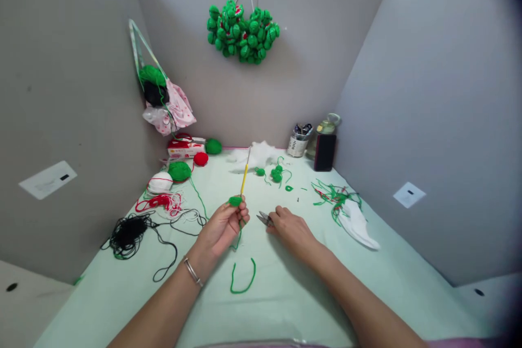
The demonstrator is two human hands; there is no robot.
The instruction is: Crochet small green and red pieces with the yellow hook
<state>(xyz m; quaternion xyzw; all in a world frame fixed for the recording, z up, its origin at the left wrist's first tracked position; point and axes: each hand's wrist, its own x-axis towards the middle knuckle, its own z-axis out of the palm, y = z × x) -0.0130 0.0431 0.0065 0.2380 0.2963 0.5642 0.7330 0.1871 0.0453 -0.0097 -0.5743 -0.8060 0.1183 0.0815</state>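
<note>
My left hand (228,221) is closed around a small green crocheted piece (235,201) and a crochet hook with a yellow handle (244,178), its metal tip pointing away from me. A green yarn tail hangs below these fingers. My right hand (291,228) rests low over the table, its fingers closed on a pair of small thread snips (264,218). The blades point left, toward my left hand, slightly apart; the snips' handles are hidden under the fingers. Nearer to me, a cut length of green yarn (243,291) lies curved like a U.
Black yarn (130,234), red yarn, and green (179,171) and white balls lie left. Small green crocheted pieces (277,174) and white stuffing (261,153) lie ahead. Yarn scraps (336,196), a phone (325,153) and a jar (297,144) stand or lie right. Grey partitions enclose the table.
</note>
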